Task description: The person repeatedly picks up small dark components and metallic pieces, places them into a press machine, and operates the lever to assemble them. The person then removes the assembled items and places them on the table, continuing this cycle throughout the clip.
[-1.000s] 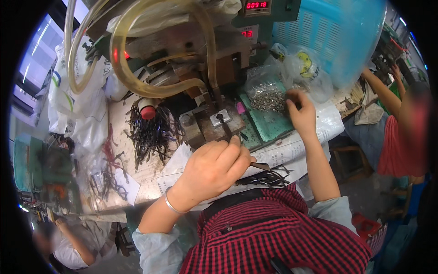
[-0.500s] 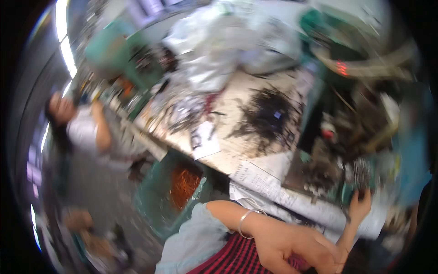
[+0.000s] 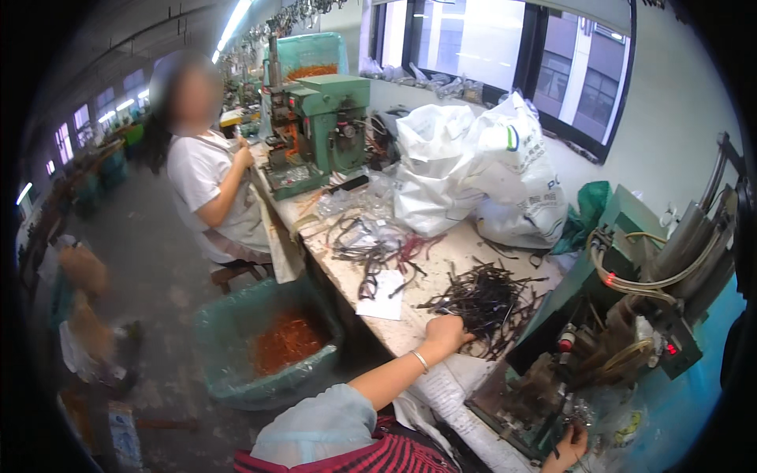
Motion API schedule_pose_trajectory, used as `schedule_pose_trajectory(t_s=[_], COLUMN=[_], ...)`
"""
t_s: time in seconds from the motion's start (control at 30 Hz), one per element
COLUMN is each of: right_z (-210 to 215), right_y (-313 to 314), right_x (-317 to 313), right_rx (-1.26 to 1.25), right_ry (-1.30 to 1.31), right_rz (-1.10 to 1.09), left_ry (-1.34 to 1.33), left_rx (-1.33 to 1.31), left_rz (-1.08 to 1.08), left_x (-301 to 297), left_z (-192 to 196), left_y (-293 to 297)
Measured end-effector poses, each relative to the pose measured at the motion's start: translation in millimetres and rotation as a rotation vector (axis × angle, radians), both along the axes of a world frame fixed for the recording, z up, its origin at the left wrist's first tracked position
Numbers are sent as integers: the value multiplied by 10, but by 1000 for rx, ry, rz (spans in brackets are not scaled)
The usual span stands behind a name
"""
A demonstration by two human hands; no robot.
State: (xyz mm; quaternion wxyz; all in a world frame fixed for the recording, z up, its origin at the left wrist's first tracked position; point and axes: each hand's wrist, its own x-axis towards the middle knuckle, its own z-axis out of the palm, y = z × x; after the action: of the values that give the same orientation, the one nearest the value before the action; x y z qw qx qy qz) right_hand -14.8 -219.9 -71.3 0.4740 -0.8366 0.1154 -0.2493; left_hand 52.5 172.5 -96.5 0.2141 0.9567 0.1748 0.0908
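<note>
My left hand (image 3: 445, 335), with a silver bangle at the wrist, is at the near left edge of a pile of thin dark strips (image 3: 489, 296), which look like eyeglass temples. Its fingers are curled in against the pile; what they hold, if anything, is hidden. At the lower right, my right hand (image 3: 569, 449) is by the front of a green machine (image 3: 544, 339) with hoses and a red-lit display. The fingers of that hand are bent together near small metal parts, and I cannot make out what is between them.
Eyeglass frames (image 3: 369, 280) and white paper (image 3: 382, 298) lie left of the pile. White sacks (image 3: 512, 173) stand behind it. A green bin (image 3: 209, 339) with orange pieces is at the table's left. Beyond are another green machine (image 3: 335, 118) and a seated person (image 3: 209, 181).
The view has swung up, bringing in the window and far machine. My left hand has gone from low near my body to the dark pile. My right hand remains by the near machine.
</note>
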Motion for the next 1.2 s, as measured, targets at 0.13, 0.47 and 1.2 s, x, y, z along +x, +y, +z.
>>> schedule_pose_trajectory(t_s=[0.13, 0.47, 1.2], right_z=[107, 462, 679], right_y=[-139, -98, 810], right_x=[-297, 148, 225], right_rx=[-231, 22, 510], right_ry=[50, -87, -265], right_rz=[-21, 286, 246], left_ry=[-67, -531, -1197], left_rx=[-101, -863, -587], left_rz=[-8, -305, -883], left_x=[90, 44, -57], left_z=[-216, 423, 1703], left_y=[77, -1, -1138])
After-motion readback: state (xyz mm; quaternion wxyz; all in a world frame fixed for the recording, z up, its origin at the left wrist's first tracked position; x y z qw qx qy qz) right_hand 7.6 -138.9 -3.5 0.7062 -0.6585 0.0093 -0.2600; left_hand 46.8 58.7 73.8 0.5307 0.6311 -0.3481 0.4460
